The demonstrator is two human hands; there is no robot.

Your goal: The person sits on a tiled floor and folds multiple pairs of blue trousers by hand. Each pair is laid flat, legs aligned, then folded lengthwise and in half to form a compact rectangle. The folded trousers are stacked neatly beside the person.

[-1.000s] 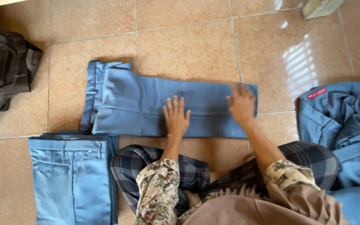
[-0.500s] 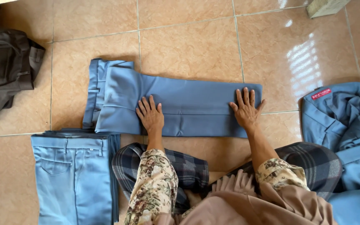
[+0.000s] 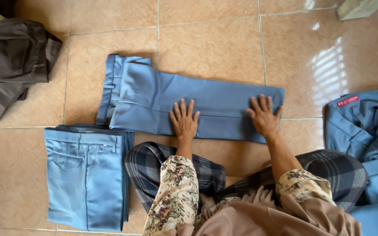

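A pair of blue trousers (image 3: 162, 96) lies flat and folded lengthwise on the tiled floor, waistband to the left. My left hand (image 3: 183, 120) presses flat on its middle, fingers spread. My right hand (image 3: 264, 115) rests flat on the leg end at the right, fingers apart. Neither hand grips the cloth. My sleeves are floral and I sit with a dark plaid cloth (image 3: 154, 161) over my legs.
A folded stack of blue trousers (image 3: 84, 175) lies at the lower left. A dark brown garment (image 3: 9, 61) sits at the upper left. A heap of blue clothing (image 3: 368, 131) with a red label is at the right. A pale block (image 3: 357, 8) stands top right.
My left hand slid left along the trousers and then came back toward the middle. My right hand stayed on the leg end, flattening it.
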